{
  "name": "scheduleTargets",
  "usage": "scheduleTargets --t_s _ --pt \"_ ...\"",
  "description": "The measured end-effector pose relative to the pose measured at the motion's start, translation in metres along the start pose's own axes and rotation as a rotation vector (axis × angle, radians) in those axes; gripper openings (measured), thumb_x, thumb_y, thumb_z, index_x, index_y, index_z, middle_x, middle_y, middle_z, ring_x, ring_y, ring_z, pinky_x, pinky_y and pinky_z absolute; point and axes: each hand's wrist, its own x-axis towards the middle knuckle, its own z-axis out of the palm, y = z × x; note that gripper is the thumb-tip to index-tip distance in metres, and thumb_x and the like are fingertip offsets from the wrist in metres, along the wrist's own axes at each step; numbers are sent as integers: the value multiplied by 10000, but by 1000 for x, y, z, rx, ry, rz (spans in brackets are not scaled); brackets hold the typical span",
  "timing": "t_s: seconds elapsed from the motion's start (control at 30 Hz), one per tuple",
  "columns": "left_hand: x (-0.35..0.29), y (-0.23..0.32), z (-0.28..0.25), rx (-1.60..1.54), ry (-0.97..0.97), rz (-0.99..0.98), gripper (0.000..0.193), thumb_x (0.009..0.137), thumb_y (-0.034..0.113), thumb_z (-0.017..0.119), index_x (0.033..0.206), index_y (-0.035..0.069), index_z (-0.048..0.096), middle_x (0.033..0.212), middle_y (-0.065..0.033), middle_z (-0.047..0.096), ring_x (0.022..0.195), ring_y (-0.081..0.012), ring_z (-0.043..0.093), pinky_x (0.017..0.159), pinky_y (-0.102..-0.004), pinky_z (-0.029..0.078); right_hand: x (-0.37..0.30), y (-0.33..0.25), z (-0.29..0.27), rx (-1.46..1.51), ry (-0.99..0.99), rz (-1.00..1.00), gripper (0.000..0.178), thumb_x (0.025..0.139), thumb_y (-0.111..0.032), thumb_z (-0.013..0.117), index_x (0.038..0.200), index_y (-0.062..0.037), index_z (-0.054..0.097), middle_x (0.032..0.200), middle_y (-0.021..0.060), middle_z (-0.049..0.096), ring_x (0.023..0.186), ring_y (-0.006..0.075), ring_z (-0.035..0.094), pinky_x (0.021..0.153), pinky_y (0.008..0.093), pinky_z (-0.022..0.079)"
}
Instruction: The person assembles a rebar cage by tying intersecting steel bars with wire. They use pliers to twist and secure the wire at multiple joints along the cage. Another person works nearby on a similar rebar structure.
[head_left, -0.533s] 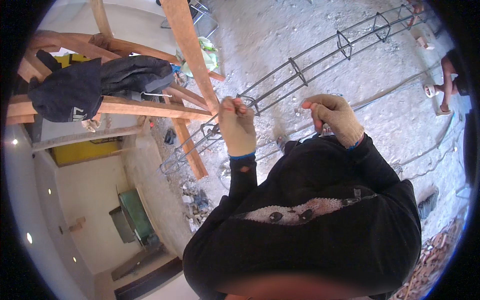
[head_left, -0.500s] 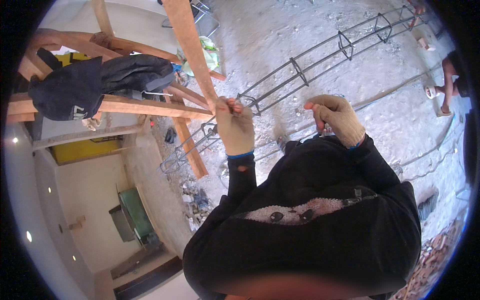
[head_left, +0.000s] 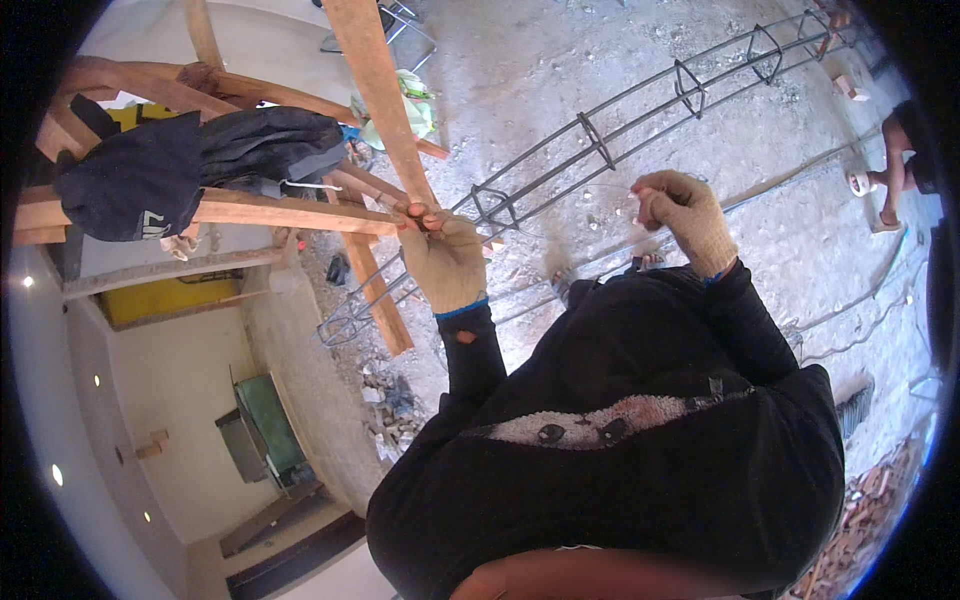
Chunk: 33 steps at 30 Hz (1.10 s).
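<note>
My left hand (head_left: 447,262), in a beige knit glove with bare fingertips, is closed beside the end of a wooden beam (head_left: 300,212). What its fingers pinch is too small to make out. My right hand (head_left: 690,222), gloved alike, is closed at the fingertips on what looks like a thin wire (head_left: 612,187), faint against the floor. Past both hands a long cage of steel rebar (head_left: 560,150) with square stirrups (head_left: 597,141) runs from lower left to upper right. My left hand hides part of the cage.
A wooden post (head_left: 378,100) and braces stand at left, with a dark jacket (head_left: 265,145) and a dark cloth (head_left: 130,180) hung over them. Rubble (head_left: 392,405) lies on the dusty concrete floor (head_left: 560,60). Another person's leg (head_left: 893,170) shows at far right.
My left hand has moved left and slightly down, toward the wooden beam's end. My right hand has shifted a little right, its fingers drawn closer together.
</note>
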Motion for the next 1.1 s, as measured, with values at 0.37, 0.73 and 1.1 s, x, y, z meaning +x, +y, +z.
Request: scheduleTargets --t_s 0.37,0.73,1.1 --pt "-15 -51 13 423 162 264 172 1054 231 697 1170 137 612 1059 35 626 875 -77 602 750 -235 541 -25 -29 25 -567 28 -922 380 777 -54 838 1139 -44 725 1054 132 754 1007 353 720 862 416 581" --pt "-18 -59 26 468 206 348 184 1059 237 693 1168 126 595 1033 4 615 862 -102 593 724 -259 520 -10 -4 16 -600 -199 -571 397 868 -160 783 1254 -92 725 1024 125 740 848 304 728 761 413 582" --pt "-18 -57 22 499 216 340 243 1067 273 682 1232 118 594 1063 10 606 846 -95 588 721 -262 507 -6 2 14 -732 -64 -770 173 833 -143 809 985 -90 747 1056 131 676 954 363 695 817 451 555"
